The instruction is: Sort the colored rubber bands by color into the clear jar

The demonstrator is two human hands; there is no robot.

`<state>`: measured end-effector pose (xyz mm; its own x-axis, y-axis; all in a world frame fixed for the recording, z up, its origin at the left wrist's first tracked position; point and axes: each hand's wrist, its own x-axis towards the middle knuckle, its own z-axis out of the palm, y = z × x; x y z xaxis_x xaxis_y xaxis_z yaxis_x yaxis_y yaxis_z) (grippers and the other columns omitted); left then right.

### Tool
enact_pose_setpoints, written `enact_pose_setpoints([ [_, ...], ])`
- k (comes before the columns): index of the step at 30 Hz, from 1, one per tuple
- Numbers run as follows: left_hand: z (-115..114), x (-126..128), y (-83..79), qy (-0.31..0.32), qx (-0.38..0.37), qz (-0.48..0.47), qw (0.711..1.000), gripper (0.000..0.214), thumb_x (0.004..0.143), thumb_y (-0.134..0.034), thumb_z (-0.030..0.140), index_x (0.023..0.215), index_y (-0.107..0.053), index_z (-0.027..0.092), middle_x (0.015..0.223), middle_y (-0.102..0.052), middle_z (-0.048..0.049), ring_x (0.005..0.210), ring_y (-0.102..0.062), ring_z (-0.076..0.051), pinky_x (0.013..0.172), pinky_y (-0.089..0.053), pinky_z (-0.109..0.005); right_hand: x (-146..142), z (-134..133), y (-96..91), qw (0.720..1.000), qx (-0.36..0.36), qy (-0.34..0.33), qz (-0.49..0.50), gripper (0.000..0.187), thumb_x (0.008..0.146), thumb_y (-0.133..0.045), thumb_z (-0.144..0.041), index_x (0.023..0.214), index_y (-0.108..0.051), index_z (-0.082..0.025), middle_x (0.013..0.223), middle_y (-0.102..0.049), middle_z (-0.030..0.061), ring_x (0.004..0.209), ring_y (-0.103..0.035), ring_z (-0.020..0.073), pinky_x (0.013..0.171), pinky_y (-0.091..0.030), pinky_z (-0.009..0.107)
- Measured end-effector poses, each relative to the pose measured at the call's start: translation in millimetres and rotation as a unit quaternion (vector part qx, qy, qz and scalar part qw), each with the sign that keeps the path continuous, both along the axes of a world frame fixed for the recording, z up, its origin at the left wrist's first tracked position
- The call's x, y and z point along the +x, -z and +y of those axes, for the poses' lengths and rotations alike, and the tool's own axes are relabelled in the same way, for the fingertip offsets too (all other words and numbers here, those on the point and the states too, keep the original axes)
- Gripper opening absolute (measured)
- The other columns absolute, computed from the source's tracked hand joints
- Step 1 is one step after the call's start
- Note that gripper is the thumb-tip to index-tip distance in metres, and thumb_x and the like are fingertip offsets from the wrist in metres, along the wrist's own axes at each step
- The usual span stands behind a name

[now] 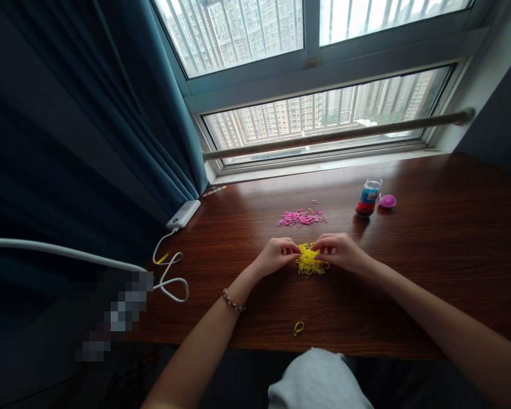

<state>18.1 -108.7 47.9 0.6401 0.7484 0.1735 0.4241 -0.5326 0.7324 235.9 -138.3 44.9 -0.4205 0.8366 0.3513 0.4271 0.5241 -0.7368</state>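
Observation:
A small heap of yellow rubber bands point(310, 263) lies on the brown wooden table, between my two hands. My left hand point(279, 254) comes in from the left, thumb and fingertips pinched on bands at the heap's upper left. From the right, my right hand point(339, 252) pinches bands at the heap's upper right side. Which single bands are in the fingers is too small to make out. Just beyond the heap is a looser pile of pink rubber bands point(298, 218). One yellow band point(298, 328) lies alone near the table's front edge.
A clear jar point(368, 197) with blue and red contents stands at the back right, beside a pink round lid point(387, 201). At the left lie a white power bank point(184, 215) and its looping white cable point(170, 279). Behind the table are a window and a blue curtain point(153, 102).

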Motion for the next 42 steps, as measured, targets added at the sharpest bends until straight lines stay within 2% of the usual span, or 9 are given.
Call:
enact_pose_setpoints([
  [6,-5,-6,-26.0,-0.009,-0.046,0.024,0.999,0.019,0.073,-0.057,0.028,0.080,-0.066,0.013,0.071,-0.061,-0.0031,0.062,-0.050,-0.010,0.057,-0.039,-0.020,3,3,-0.5,1.000,-0.007,0.010,0.017,0.020,0.072,-0.062,-0.033,0.081,-0.067,-0.016,0.071,-0.062,0.0034,0.057,-0.053,0.0094,0.051,-0.043,0.020],
  [11,-51,-20,-54.1,0.031,-0.130,0.120,0.984,0.020,0.067,-0.063,0.033,0.075,-0.064,0.015,0.065,-0.058,0.0013,0.058,-0.049,-0.010,0.050,-0.036,-0.018,8,6,-2.5,0.999,-0.004,0.034,0.012,0.018,0.073,-0.061,-0.033,0.077,-0.067,-0.016,0.068,-0.064,0.0028,0.056,-0.053,0.0095,0.051,-0.042,0.020],
  [14,-91,-25,-47.7,0.054,-0.147,0.184,0.970,0.019,0.059,-0.070,0.032,0.069,-0.062,0.018,0.065,-0.059,0.0025,0.058,-0.048,-0.010,0.050,-0.033,-0.019,9,6,-2.6,0.999,-0.002,0.046,0.008,0.017,0.074,-0.060,-0.032,0.075,-0.067,-0.016,0.068,-0.065,0.0027,0.056,-0.052,0.0095,0.051,-0.041,0.020],
  [16,-113,-25,-36.8,0.013,-0.148,0.215,0.965,0.016,0.059,-0.070,0.027,0.070,-0.061,0.020,0.066,-0.059,0.0030,0.059,-0.048,-0.011,0.050,-0.032,-0.019,8,6,-2.8,0.999,0.002,0.049,0.010,0.017,0.074,-0.061,-0.031,0.075,-0.068,-0.016,0.067,-0.065,0.0026,0.055,-0.052,0.0094,0.051,-0.040,0.020],
  [21,-127,-16,-23.7,-0.048,-0.112,0.226,0.966,0.002,0.069,-0.057,0.019,0.069,-0.059,0.020,0.074,-0.062,0.0004,0.066,-0.051,-0.013,0.056,-0.034,-0.020,9,7,-2.6,0.998,0.019,0.061,0.013,0.017,0.074,-0.061,-0.032,0.073,-0.068,-0.016,0.065,-0.064,0.0020,0.054,-0.051,0.0091,0.050,-0.039,0.020],
  [27,-97,1,-34.9,-0.059,-0.067,0.133,0.987,0.013,0.076,-0.051,0.026,0.074,-0.062,0.018,0.072,-0.063,-0.0021,0.064,-0.052,-0.013,0.059,-0.038,-0.022,14,12,0.3,0.995,0.041,0.092,0.016,0.017,0.073,-0.061,-0.032,0.072,-0.068,-0.016,0.065,-0.064,0.0020,0.055,-0.052,0.0097,0.052,-0.041,0.020],
  [32,-43,4,-31.3,-0.021,-0.067,0.060,0.996,0.017,0.074,-0.055,0.028,0.083,-0.065,0.017,0.074,-0.065,-0.0018,0.064,-0.055,-0.012,0.058,-0.041,-0.021,18,17,4.8,0.991,0.047,0.124,0.034,0.016,0.074,-0.060,-0.031,0.073,-0.067,-0.017,0.068,-0.066,0.0025,0.057,-0.054,0.0110,0.053,-0.042,0.022],
  [39,73,-14,2.9,-0.242,0.054,0.013,0.969,0.029,0.066,-0.063,0.037,0.082,-0.063,0.013,0.073,-0.064,-0.0061,0.064,-0.057,-0.015,0.060,-0.043,-0.025,29,53,30.6,0.970,0.038,0.239,-0.006,0.015,0.075,-0.058,-0.028,0.081,-0.066,-0.017,0.077,-0.066,0.0054,0.065,-0.059,0.0151,0.062,-0.046,0.027],
  [42,103,-9,17.5,-0.276,0.046,0.060,0.958,0.043,0.053,-0.073,0.039,0.084,-0.063,0.011,0.068,-0.063,-0.0053,0.061,-0.056,-0.016,0.059,-0.043,-0.026,24,82,33.5,0.953,0.005,0.294,-0.074,0.026,0.065,-0.068,-0.029,0.085,-0.066,-0.014,0.080,-0.065,0.0093,0.070,-0.060,0.0188,0.066,-0.046,0.029],
])
